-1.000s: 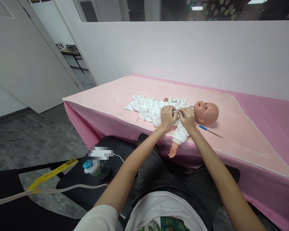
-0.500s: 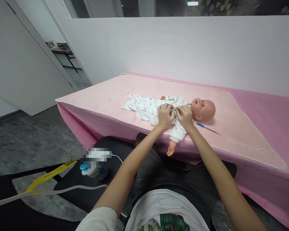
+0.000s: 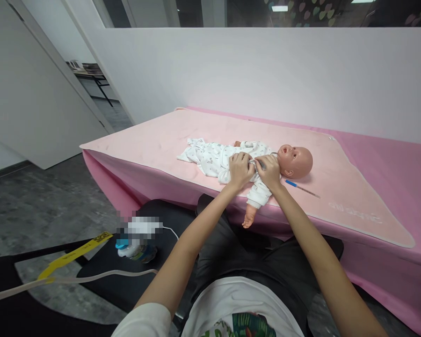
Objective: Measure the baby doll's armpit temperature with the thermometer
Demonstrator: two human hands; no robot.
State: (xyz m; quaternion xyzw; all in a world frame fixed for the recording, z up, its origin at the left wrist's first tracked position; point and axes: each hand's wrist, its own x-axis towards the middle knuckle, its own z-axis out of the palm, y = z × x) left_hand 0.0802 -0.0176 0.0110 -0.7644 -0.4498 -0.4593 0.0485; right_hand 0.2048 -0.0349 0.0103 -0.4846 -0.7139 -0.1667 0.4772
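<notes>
A baby doll [image 3: 296, 161] lies on its back, its head to the right, dressed in a white printed baby outfit [image 3: 210, 157]. My left hand [image 3: 241, 168] is closed over the chest of the outfit, fingertips pinching the cloth. Close beside it, my right hand [image 3: 268, 169] pinches the cloth too, near the doll's shoulder. A thin white strip shows between my fingertips; whether it is a tie or a fold I cannot tell. The doll's sleeved arm [image 3: 250, 215] hangs over the table's near edge. By its head lies a thin stick with a blue handle [image 3: 291, 183].
A pale pink mat [image 3: 365, 187] covers much of the table with its pink cloth [image 3: 407, 164]. At my left, a black chair [image 3: 168, 213] holds a bottle with a blue top [image 3: 122, 244] and a blurred white object [image 3: 145, 225]. A cable [image 3: 126, 272] crosses in front.
My fingertips have shifted slightly at the outfit's chest, and the white strip between them shows a little more. The doll and the stick stay in place; the view tilts slightly.
</notes>
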